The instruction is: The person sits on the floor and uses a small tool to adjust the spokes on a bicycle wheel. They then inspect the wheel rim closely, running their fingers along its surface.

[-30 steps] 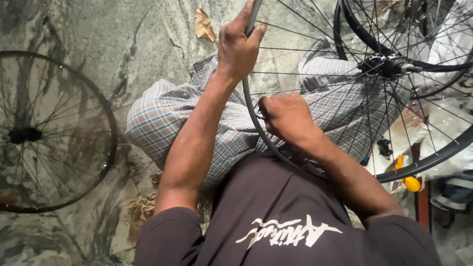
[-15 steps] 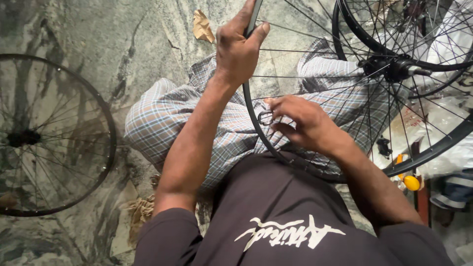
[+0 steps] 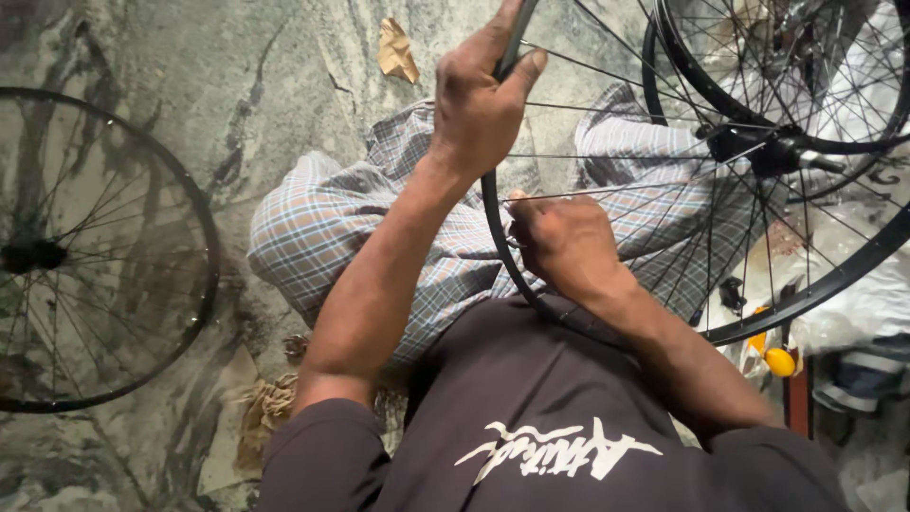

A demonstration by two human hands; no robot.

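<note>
A large black-rimmed bicycle wheel with thin steel spokes (image 3: 607, 142) is held upright over the lap, filling the frame from 12 o'clock round to 4 o'clock. Its dark metal hub (image 3: 758, 147) sits at about 2 o'clock. The left hand (image 3: 479, 100) is wrapped around the rim near 12 o'clock, thumb on one side and fingers curled over the other, clamped firmly on it. The right hand (image 3: 564, 242), just right of centre, is closed at the rim's inner edge where a spoke meets it; the fingertips are pinched together, but whether a small tool is held there cannot be told.

The wheel is judged light for its size and stiff along the rim. It is likely to swing or roll if only one point is gripped, so it is best taken by the rim. The spokes are thin and springy, easily bent if squeezed or used as handles. The painted rim may be somewhat slippery.

A second black spoked wheel (image 3: 806, 76) stands behind the first at 1 o'clock. A third black spoked wheel (image 3: 95, 246) lies flat on the grey mottled stone floor (image 3: 265, 85) at 9 o'clock. A scrap of brown paper (image 3: 398, 52) lies at 11 o'clock, and a small yellow object (image 3: 779, 361) at 4 o'clock.
</note>
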